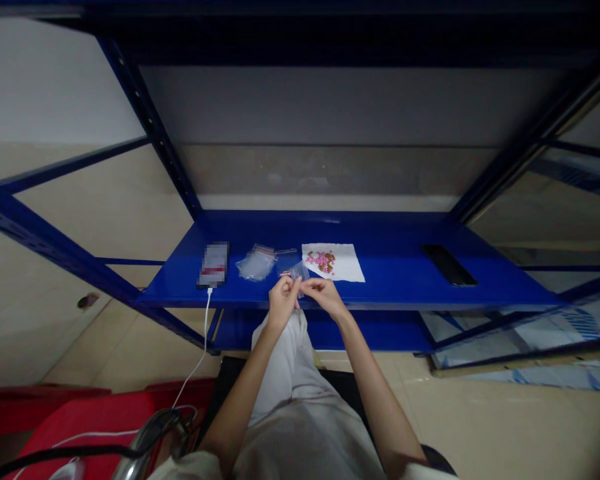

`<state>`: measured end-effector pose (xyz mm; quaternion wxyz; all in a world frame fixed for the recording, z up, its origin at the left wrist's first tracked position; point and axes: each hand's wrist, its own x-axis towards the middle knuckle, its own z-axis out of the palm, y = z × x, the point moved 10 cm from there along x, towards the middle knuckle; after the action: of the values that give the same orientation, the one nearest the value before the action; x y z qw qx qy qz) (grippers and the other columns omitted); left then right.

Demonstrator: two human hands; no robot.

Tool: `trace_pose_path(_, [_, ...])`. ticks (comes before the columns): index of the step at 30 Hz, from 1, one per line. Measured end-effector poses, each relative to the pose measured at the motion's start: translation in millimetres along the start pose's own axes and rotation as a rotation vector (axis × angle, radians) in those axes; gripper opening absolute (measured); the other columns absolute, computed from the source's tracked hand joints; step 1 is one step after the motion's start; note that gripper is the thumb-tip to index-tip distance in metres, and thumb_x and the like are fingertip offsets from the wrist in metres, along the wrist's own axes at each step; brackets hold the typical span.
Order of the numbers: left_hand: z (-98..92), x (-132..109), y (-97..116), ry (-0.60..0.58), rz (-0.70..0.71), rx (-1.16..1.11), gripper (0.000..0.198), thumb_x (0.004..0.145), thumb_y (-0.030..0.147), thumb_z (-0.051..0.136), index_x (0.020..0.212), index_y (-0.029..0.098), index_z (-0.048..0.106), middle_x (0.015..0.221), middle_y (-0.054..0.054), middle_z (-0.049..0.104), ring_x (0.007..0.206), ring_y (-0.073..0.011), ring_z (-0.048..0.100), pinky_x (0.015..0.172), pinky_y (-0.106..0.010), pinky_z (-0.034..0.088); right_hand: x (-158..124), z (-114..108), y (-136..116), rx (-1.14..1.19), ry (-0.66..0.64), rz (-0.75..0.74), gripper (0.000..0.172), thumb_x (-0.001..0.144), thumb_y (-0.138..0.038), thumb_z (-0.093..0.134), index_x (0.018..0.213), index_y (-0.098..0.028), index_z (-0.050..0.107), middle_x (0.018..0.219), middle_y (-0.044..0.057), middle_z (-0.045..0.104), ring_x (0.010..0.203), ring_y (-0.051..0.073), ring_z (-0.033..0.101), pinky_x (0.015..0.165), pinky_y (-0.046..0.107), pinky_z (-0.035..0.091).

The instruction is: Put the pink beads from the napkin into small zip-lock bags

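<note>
Both hands meet at the front edge of a blue shelf. My left hand [283,297] pinches a small clear plastic bag [300,270] from the left. My right hand [323,292] pinches the same bag from the right, fingertips close to the left ones. Just behind the hands lies another clear bag [287,259], with something reddish near its lower end. To its left is a loose pile of clear zip bags [257,262]. On the right, a white paper sheet [351,261] carries many small pink and brown pieces [322,261], too small to name.
A phone [214,263] with a white charging cable [206,333] lies at the shelf's left. A dark phone [449,265] rests at the right. Blue uprights [150,120] frame the shelf [390,233]. A red stool-like surface [95,427] with cables stands low on the left.
</note>
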<state>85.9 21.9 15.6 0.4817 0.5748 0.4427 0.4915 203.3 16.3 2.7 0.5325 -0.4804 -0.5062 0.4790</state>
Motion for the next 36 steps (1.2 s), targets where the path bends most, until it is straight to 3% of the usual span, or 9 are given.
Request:
trace_pose_path(6, [5.3,1.0,-5.9,-0.037,-0.014,-0.023,0.035,0.079,0.048,0.048,0.063,0.018,0.043,0.042,0.007,0.048,0.033,-0.0064,0.049,0.036,-0.016,0.036,0.5,4.0,0.0,-0.042,-0.007,-0.011,0.020,0.065,-0.037,0.066,0.067,-0.017,0.070,0.061,0.002,0.068,0.056,0.014,0.061,0.058,0.026,0.048])
trace_pose_path(13, [5.0,5.2,-21.2,-0.107,-0.092,-0.023,0.037,0.079,0.053,0.045,0.070,0.017,0.046,0.049,0.004,0.054,0.033,-0.0083,0.052,0.027,-0.014,0.026,0.9,4.4,4.3,-0.129,-0.011,-0.009,0.021,0.066,-0.039,0.066,0.069,-0.020,0.071,0.060,0.002,0.068,0.058,0.016,0.062,0.056,0.024,0.047])
trace_pose_path(20, [6.8,4.8,-28.5,-0.174,-0.159,-0.071,0.038,0.079,0.053,0.043,0.076,0.015,0.047,0.054,0.002,0.057,0.035,-0.0089,0.053,0.026,-0.013,0.024,0.4,3.3,-1.9,-0.253,-0.001,-0.028,0.024,0.071,-0.043,0.061,0.069,-0.021,0.070,0.065,0.001,0.069,0.060,0.015,0.062,0.056,0.022,0.045])
trace_pose_path(31, [4.7,4.8,-25.5,-0.154,-0.086,0.015,0.033,0.083,0.047,0.042,0.076,0.015,0.049,0.058,0.003,0.055,0.035,-0.0065,0.051,0.026,-0.013,0.025,4.6,1.3,-0.1,-0.288,0.036,-0.060,0.022,0.075,-0.039,0.056,0.070,-0.020,0.066,0.063,0.000,0.068,0.060,0.015,0.063,0.058,0.023,0.047])
trace_pose_path(36, [3.8,3.1,-19.1,-0.142,-0.042,0.077,0.029,0.083,0.044,0.043,0.077,0.016,0.049,0.058,0.004,0.054,0.035,-0.0056,0.050,0.028,-0.013,0.028,3.8,-2.1,-3.3,-0.308,0.085,-0.092,0.017,0.072,-0.035,0.059,0.080,-0.020,0.066,0.074,0.001,0.069,0.062,0.014,0.064,0.056,0.022,0.048])
